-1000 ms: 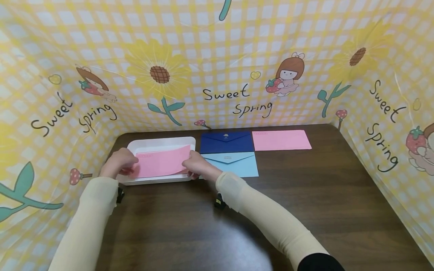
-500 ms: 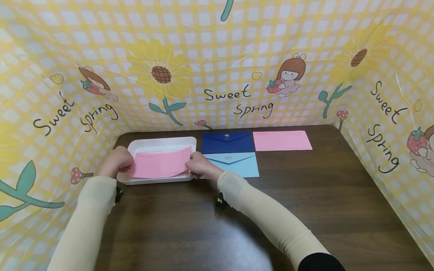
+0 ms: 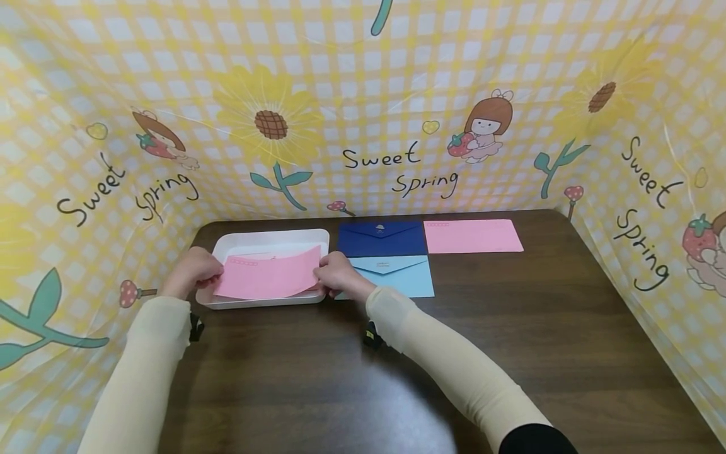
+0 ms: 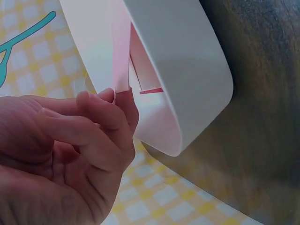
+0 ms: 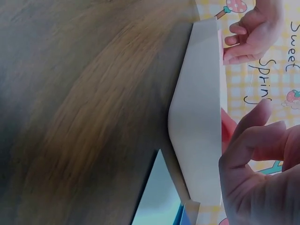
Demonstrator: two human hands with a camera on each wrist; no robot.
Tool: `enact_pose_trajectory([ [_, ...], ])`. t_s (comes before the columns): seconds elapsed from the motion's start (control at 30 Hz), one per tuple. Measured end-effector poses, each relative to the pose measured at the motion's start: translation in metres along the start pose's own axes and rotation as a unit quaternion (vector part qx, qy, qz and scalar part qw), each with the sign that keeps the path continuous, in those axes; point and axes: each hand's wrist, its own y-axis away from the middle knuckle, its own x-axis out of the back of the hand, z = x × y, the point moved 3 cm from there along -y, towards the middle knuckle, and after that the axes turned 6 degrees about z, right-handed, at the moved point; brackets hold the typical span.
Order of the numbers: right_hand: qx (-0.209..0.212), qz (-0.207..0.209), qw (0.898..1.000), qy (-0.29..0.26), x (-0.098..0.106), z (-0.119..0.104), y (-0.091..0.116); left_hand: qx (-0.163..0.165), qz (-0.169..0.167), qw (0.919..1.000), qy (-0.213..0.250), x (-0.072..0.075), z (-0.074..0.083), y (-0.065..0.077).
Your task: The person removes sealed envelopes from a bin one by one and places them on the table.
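Observation:
A pink envelope lies over the white tray, its right end bowed upward. My left hand pinches the envelope's left end; the left wrist view shows the pink corner between thumb and fingertips. At the other end, my right hand holds the raised edge, just over the tray's right rim. In the right wrist view the tray wall and my fingers hide most of that grip. Beneath the held envelope, more pink paper shows inside the tray.
Right of the tray lie a dark blue envelope and, in front of it, a light blue envelope, partly behind my right hand. Another pink envelope lies at the back. A yellow checked cloth encloses the brown table.
My left hand has drawn slightly left, its fingers now closer together at the envelope's end. My right hand has shifted a little right. The envelope has barely moved.

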Motion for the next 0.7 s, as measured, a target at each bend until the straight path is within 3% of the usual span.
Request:
enact_pose_trajectory([
  [0.33,0.002,0.007,1.000,0.004,0.0047,0.0018,0.0007,0.010,-0.031,0.9993,0.021,-0.0003,-0.0018,0.0003],
  [0.7,-0.005,0.001,1.000,-0.004,0.0092,0.0011,0.0024,0.001,-0.036,0.9991,0.024,0.0036,0.0011,0.0036],
])
